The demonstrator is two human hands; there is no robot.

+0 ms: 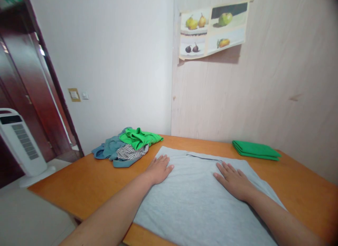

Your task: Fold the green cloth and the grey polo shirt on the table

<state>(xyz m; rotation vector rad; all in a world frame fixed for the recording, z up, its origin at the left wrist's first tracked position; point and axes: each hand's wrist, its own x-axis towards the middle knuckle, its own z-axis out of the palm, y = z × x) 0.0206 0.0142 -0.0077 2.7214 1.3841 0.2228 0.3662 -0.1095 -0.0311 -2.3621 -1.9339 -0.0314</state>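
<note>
A light grey piece of clothing [195,200], which looks like a T-shirt, lies spread on the wooden table, with a dark curved line near its far edge. Flat on its far left part rests my left hand [159,169], fingers stretched out. My right hand [232,180] presses flat on the far right part, its fingers spread and close to the dark line. Neither hand grips anything. The near end of the cloth runs out of view at the bottom.
Crumpled clothes [111,147] in blue, bright green and stripes lie in a heap at the table's [71,186] back left. A folded green cloth [255,149] sits at the back right. A white tower fan [25,143] stands on the floor at left. Fruit pictures [213,31] hang on the wall.
</note>
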